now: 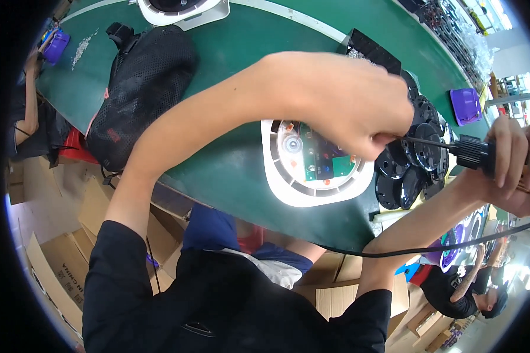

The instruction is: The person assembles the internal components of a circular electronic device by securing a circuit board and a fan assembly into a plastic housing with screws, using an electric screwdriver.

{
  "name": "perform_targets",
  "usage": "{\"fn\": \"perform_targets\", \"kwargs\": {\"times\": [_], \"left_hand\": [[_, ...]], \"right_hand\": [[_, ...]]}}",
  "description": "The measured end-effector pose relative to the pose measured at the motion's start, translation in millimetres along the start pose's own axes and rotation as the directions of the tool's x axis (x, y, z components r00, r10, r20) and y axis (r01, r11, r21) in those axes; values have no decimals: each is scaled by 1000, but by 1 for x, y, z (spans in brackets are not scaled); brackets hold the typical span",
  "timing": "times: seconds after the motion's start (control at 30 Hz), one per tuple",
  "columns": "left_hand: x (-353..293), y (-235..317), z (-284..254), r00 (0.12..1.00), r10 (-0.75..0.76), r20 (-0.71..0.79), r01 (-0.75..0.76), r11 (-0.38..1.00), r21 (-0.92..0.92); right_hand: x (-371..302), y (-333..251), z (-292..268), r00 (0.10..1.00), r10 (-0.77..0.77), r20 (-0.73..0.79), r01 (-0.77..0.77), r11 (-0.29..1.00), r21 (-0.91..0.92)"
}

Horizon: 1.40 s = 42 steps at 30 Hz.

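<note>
My right hand is wrapped round an electric screwdriver at the right, its thin bit lying level and pointing left. At the bit's tip, the fingertips of my left hand are pinched together. What they hold, if anything, is hidden. Below that hand a round white plastic housing lies on the green table, partly covered by it. Inside the housing sits a green circuit board. Just right of it are several glossy black round parts, heaped together.
A black box of small metal pieces stands beyond my left hand. A black mesh bag lies at the left, a purple bin at the far right. Another white housing is at the back. A cable crosses my right forearm.
</note>
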<state>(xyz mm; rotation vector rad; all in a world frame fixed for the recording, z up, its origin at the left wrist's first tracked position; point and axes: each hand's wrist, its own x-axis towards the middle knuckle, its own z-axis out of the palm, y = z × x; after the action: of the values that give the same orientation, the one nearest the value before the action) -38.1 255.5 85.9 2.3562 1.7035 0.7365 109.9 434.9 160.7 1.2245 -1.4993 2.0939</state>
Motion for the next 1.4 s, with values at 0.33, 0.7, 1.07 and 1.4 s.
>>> {"fn": "perform_targets", "kwargs": {"times": [0.33, 0.7, 1.07, 1.4], "left_hand": [[-17, -24, -37, 941, -335, 52, 327, 937, 124], [-7, -28, -8, 933, -239, 270, 263, 963, -57], [-9, -20, -27, 848, -288, 446, 375, 919, -120], [-7, -19, -29, 848, -308, 431, 365, 930, -54]], "right_hand": [[-7, 4, 9, 814, -246, -526, -10, 900, -437], [19, 48, 46, 971, 108, -215, -155, 964, -217], [14, 57, 28, 979, 184, -85, -193, 976, -105], [7, 61, 17, 979, 201, 41, -201, 980, -4]]}}
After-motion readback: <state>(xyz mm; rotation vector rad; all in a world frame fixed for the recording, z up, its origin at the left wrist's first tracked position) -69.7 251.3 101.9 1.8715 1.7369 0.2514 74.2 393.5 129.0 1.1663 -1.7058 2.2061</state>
